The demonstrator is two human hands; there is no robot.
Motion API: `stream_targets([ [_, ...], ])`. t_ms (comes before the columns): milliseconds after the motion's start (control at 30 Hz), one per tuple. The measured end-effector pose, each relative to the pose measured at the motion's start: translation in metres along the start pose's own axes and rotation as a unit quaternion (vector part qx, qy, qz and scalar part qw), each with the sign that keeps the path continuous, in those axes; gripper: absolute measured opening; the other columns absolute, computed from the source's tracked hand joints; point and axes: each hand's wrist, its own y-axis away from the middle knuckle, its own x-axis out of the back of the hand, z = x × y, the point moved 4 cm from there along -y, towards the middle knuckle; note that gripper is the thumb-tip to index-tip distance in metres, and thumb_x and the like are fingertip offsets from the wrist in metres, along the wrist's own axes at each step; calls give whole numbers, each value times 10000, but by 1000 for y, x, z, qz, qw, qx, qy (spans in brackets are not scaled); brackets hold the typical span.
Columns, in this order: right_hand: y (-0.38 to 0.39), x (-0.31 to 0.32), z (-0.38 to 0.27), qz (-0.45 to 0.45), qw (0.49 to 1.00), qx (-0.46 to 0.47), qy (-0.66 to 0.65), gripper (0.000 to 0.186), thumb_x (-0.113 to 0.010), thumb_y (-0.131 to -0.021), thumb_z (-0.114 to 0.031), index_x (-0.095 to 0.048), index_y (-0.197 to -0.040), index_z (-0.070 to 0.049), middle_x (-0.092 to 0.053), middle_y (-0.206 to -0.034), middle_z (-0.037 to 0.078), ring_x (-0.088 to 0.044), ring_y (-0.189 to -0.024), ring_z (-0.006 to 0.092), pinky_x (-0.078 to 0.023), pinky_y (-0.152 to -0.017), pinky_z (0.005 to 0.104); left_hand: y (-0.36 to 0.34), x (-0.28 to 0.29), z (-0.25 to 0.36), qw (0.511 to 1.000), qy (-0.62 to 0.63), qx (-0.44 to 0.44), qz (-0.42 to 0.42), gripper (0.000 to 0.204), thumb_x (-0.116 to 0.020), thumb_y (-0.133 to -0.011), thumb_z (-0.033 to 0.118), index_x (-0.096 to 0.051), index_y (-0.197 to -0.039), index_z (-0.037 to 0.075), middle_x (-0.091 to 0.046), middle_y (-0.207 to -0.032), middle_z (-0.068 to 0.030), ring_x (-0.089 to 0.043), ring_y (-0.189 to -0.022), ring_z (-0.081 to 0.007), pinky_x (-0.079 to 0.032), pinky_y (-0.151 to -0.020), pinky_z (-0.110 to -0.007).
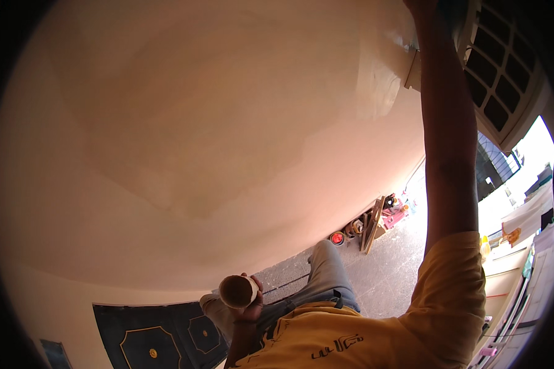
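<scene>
My left hand [251,309] is wrapped around the side of a pale, round, open-topped cup [254,286] at the lower middle. The cup's mouth faces up, and its inside looks brown. My right arm stretches up along the right side of the view, beside the wall and a window frame. Only part of my right hand [421,5] shows at the top edge. Its fingers are out of sight, so what it holds, if anything, is hidden. A broad beige wall [215,123] fills the left and middle, with a darker, uneven patch across it.
A window with a pale grille [497,67] is at upper right. Below left is a dark door with gold trim [154,335]. Along the wall's foot stand a tub with something red [337,238], wooden pieces [371,226] and pink items [395,216]. Cloths [529,212] hang at far right.
</scene>
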Motion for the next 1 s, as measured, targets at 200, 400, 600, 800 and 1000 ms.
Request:
stream_targets([
  [200,35,38,35,110,968,89,-207,105,-740,-803,-60,-646,-785,-19,-662,-678,103,-677,-548,217,-598,-509,345,8,-1,0,1000,-3,-23,-8,609,-824,-840,425,-626,-1315,99,-580,-1331,-127,-516,-1306,-340,-600,-949,-548],
  [400,142,103,199,83,976,-26,-200,242,-687,-940,-148,-602,-1124,-16,-631,-1165,114,-687,-954,246,-630,-746,392,1,17,6,1000,-16,-13,1,625,-778,-861,480,-634,-1338,102,-620,-1335,-95,-522,-1322,-332,-602,-929,-531],
  [600,290,135,260,266,910,-207,-242,222,-715,-907,-79,-597,-1077,2,-679,-1006,146,-712,-801,290,-654,-732,389,7,13,8,1000,-9,-5,15,615,-768,-865,508,-643,-1317,108,-621,-1333,-78,-509,-1334,-327,-592,-949,-528],
  [800,299,158,260,238,943,-228,-42,155,-731,-839,3,-627,-951,29,-707,-799,151,-699,-560,247,-636,-511,354,5,4,3,1000,-24,-10,-2,622,-770,-862,517,-645,-1314,109,-619,-1335,-67,-509,-1330,-327,-590,-958,-523],
  [1000,150,93,197,55,973,-177,138,252,-804,-794,-213,-642,-658,-75,-652,-583,42,-634,-456,147,-459,-417,326,8,12,8,1000,-10,-17,5,627,-778,-858,497,-641,-1329,106,-613,-1343,-77,-509,-1330,-328,-593,-953,-527],
])
